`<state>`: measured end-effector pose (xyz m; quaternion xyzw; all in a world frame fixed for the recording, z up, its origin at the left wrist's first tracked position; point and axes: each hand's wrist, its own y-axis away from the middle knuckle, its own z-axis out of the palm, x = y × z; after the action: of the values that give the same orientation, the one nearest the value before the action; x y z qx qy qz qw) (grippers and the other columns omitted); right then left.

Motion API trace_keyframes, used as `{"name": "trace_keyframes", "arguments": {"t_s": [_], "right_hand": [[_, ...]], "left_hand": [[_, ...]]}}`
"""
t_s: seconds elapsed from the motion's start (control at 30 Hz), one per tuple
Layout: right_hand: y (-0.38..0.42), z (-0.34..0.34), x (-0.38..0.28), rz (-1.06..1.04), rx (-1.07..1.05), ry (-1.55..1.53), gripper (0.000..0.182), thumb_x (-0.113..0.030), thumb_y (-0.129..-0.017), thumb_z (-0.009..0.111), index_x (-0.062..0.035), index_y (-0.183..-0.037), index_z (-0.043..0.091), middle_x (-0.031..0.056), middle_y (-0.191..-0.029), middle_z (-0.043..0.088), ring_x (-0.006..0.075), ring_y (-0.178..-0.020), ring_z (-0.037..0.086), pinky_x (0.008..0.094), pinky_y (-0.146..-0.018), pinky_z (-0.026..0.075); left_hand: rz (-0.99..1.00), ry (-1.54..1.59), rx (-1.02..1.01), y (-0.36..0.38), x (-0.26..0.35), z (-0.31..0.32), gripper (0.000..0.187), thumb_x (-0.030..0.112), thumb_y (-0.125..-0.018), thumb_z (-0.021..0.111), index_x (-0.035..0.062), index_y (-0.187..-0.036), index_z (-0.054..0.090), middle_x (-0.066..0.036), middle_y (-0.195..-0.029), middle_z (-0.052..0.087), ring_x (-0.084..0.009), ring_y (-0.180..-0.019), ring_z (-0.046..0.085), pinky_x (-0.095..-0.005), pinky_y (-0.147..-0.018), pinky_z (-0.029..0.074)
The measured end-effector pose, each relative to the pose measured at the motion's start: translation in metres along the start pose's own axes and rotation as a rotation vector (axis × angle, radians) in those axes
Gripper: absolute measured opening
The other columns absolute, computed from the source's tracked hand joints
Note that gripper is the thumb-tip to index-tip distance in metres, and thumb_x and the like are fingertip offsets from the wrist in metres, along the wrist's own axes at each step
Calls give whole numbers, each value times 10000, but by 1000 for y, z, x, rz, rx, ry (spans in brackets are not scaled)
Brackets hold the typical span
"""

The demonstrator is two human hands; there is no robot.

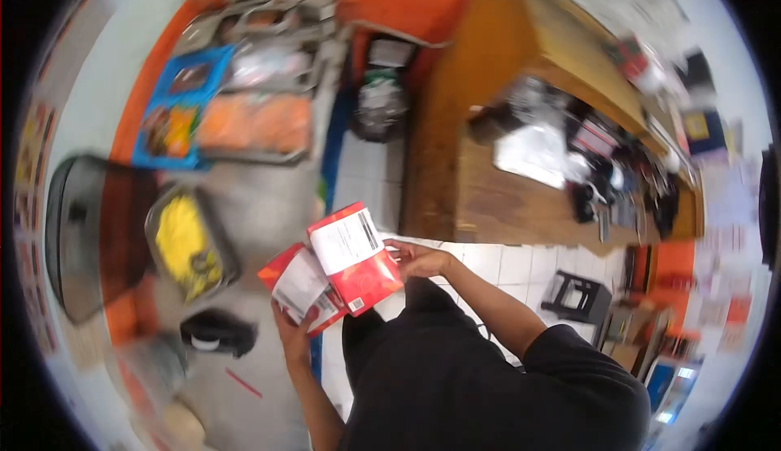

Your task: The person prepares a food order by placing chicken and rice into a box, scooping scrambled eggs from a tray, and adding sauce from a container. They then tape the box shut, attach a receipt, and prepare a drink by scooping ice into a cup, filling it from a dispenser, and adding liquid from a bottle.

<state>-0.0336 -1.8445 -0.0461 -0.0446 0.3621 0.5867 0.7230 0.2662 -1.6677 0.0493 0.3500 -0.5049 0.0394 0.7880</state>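
Observation:
Two red packages with white labels are held in front of my body. My left hand (294,322) grips the lower edge of the left red package (303,284), which is tilted and partly covered by the other one. My right hand (416,259) has its fingers closed on the right side of the right red package (368,282). That package carries a large white printed label and a small square code near its bottom corner. The fingers under both packages are hidden.
On the grey table at left are a tray of yellow items (185,239), a tray of orange packets (256,124), a blue tray (195,61) and a black pouch (218,332). A cluttered wooden desk (504,203) stands right, near a black stool (576,295).

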Motion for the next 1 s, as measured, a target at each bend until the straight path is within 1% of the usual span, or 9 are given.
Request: {"name": "trace_keyframes", "arguments": {"t_s": [0.07,0.13,0.2,0.3,0.53,0.73,0.77,0.87,1.0], "right_hand": [[64,-14,-9,-96,107,-96,879,127,-849,694,-152,-1576,287,108,-1527,451,241,-1303,568,395,-1005,535],[132,-47,-6,-119,279,-81,870,130,-845,696,-137,-1571,297,104,-1526,445,242,-1310,562,396,-1045,520],[202,-80,-11,-229,300,-78,867,128,-842,704,-127,-1565,299,102,-1526,444,240,-1308,562,392,-1071,505],[313,-126,-12,-327,447,15,853,124,-835,716,-110,-1549,312,106,-1512,459,235,-1305,561,381,-1093,491],[520,-231,0,-363,644,-46,819,102,-830,733,-93,-1517,332,102,-1357,579,189,-1212,611,352,-1052,512],[579,-316,26,-403,690,-89,811,63,-826,757,-100,-1506,348,93,-1302,598,191,-1171,629,355,-1022,528],[580,-321,23,-436,690,-133,785,62,-826,752,-88,-1493,365,105,-1305,601,214,-1160,637,371,-1010,538],[586,-317,-4,-391,779,-86,791,37,-831,767,-98,-1504,372,84,-1285,608,176,-1129,631,329,-1004,530],[586,-322,-21,-310,824,14,739,-57,-878,752,-101,-1515,380,92,-1258,625,205,-1149,626,364,-990,529]], "left_hand": [[-8,-38,-102,-3,-20,32,965,29,-780,857,29,-1543,265,-125,-1447,495,-250,-1303,514,-371,-1104,426],[55,-135,-262,-30,-65,53,968,-1,-786,841,30,-1551,249,-131,-1457,482,-253,-1309,511,-373,-1107,426],[118,-241,-333,-33,-91,112,923,-42,-812,807,23,-1543,247,-126,-1448,476,-240,-1307,511,-357,-1087,448],[32,-175,-545,-34,-142,209,913,-26,-815,815,31,-1531,252,-129,-1440,482,-247,-1298,519,-373,-1073,468],[-176,-207,-674,-23,-278,419,871,-46,-786,835,51,-1485,324,-105,-1386,501,-236,-1263,535,-370,-1058,491],[-112,-363,-722,-19,-328,517,823,-78,-802,806,71,-1461,337,-120,-1367,517,-224,-1229,570,-362,-1021,532],[-126,-372,-710,-21,-334,523,852,-43,-793,832,61,-1470,326,-129,-1368,510,-233,-1238,555,-375,-1049,504],[-161,-440,-673,-27,-343,531,937,76,-782,889,34,-1505,295,-120,-1410,464,-249,-1277,515,-372,-1065,480],[72,-705,-628,-23,-335,530,782,103,-802,873,-22,-1433,429,-111,-1307,533,-239,-1187,570,-361,-1012,488]]}}
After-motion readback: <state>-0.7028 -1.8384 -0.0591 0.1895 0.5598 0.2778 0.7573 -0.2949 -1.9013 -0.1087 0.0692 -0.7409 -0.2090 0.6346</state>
